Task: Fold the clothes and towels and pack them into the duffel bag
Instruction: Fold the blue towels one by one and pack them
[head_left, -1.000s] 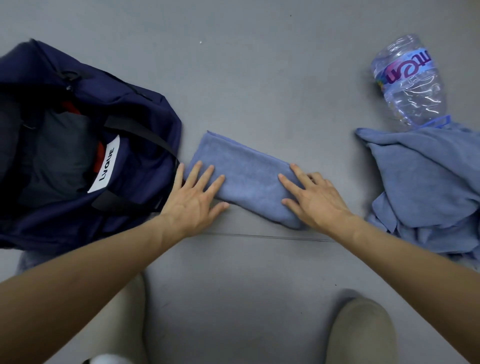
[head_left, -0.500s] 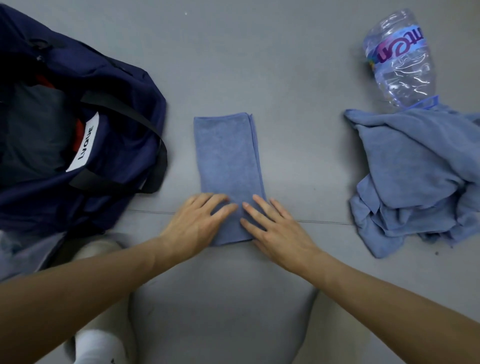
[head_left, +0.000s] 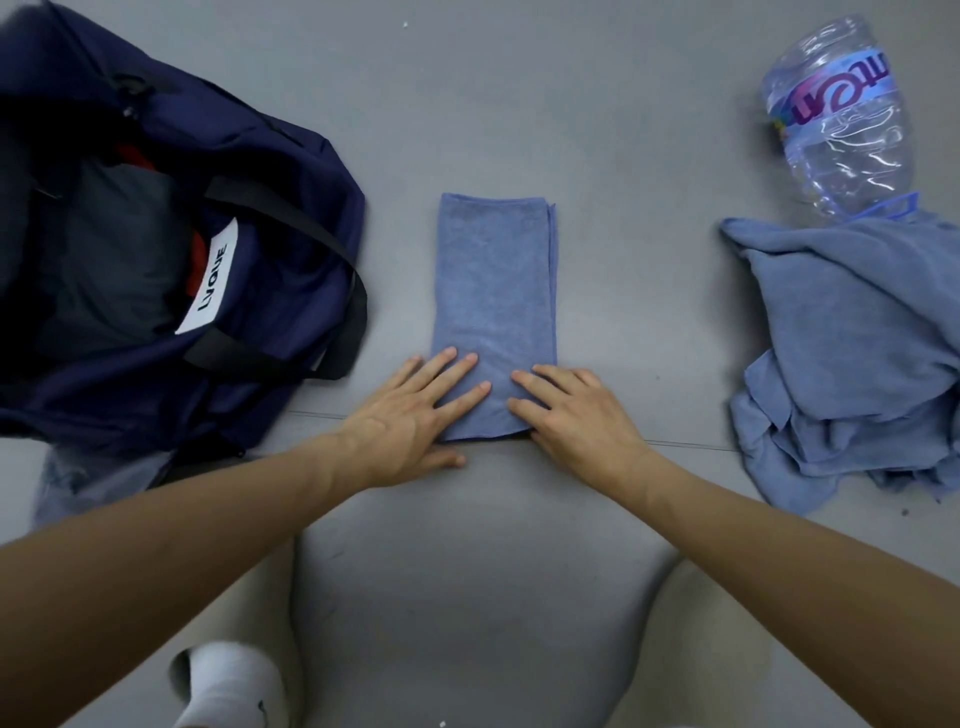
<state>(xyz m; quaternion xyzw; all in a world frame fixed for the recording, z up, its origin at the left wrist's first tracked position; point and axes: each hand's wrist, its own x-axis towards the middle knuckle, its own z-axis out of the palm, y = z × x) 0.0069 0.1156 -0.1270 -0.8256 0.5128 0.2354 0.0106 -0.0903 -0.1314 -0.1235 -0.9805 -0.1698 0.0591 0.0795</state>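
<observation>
We now have the folded blue towel (head_left: 493, 280) turned lengthwise; left grip (head_left: 410, 415) and right grip (head_left: 576, 415) press its near end, fingers flat; next fold likely.

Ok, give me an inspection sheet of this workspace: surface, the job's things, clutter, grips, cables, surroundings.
Surface: grey floor, with a thin seam line running across near the hands.
Job's things: folded blue towel lying flat as a narrow strip; navy duffel bag open at left, with dark and red fabric inside; unfolded heap of blue cloths at right.
Clutter: plastic water bottle at the heap's far edge.
Grips: left hand and right hand both flat, fingers resting on the towel's near end.
Cables: nothing seen.
Surroundings: the person's legs and a white sock.
</observation>
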